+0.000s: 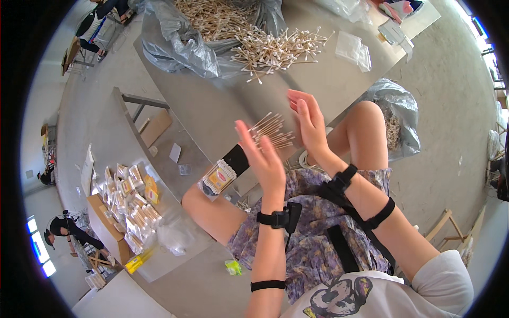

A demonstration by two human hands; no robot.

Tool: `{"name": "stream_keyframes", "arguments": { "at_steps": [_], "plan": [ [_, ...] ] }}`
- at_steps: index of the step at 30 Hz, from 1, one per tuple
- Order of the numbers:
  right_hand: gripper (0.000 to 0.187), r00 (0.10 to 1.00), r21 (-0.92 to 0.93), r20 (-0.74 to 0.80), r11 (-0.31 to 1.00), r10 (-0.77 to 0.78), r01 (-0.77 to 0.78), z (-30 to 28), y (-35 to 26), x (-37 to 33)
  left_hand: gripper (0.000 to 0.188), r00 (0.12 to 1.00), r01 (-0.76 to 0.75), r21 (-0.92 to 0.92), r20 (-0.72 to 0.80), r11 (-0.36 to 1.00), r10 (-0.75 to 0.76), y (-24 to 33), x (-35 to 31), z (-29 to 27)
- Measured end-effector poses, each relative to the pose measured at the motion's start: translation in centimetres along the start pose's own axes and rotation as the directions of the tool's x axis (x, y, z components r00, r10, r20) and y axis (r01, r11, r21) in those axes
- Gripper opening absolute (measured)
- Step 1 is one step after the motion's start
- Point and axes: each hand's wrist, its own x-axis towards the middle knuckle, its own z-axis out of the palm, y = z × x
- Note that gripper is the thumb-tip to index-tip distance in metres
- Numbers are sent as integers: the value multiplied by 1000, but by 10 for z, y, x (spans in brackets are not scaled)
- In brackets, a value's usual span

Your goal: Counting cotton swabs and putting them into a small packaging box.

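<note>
My left hand [263, 163] has a bunch of cotton swabs [271, 130] between its thumb and straight fingers, at the near edge of the metal table [233, 98]. The swabs fan out to the right, and their left ends are hidden behind the hand. My right hand [310, 123] is raised just right of the bunch, palm toward it, fingers stretched out and nothing in them. Both hands are slightly blurred. Beside my left hand, a clear packet of cotton swabs [220, 177] with a yellow and red label lies against a black piece [236, 160] near my left knee.
A grey plastic bag [183, 50] spills a heap of loose cotton swabs [281, 49] across the table's far side. Clear bags [354, 51] lie right of it. At left, a second table [175, 259] holds many filled packets [132, 204]. Another grey bag [400, 100] stands beyond my right knee.
</note>
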Motion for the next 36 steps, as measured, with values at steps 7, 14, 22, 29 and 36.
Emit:
{"name": "stream_keyframes", "arguments": {
  "at_steps": [7, 14, 22, 29, 36],
  "plan": [
    [39, 999, 63, -33, 998, 11, -9, 29, -3, -22, 65, 913, 112, -782, -163, 613, -374, 1, 15, -6],
    [44, 995, 90, 93, 995, 22, -31, 43, -2, -1, 69, 904, 137, -835, -115, 533, -413, 6, 20, -2],
    [47, 936, 200, 337, 965, 97, -172, 21, -8, 4, 69, 938, 171, -826, -31, 537, -346, -3, 21, -11],
    [45, 985, 225, 174, 973, 17, -57, 25, -3, -23, 69, 936, 172, -795, -52, 582, -348, 5, 10, -5],
    [45, 987, 204, 161, 977, 23, -56, 30, -5, -16, 69, 928, 137, -816, -93, 561, -362, 7, 14, 4]
  ]
}}
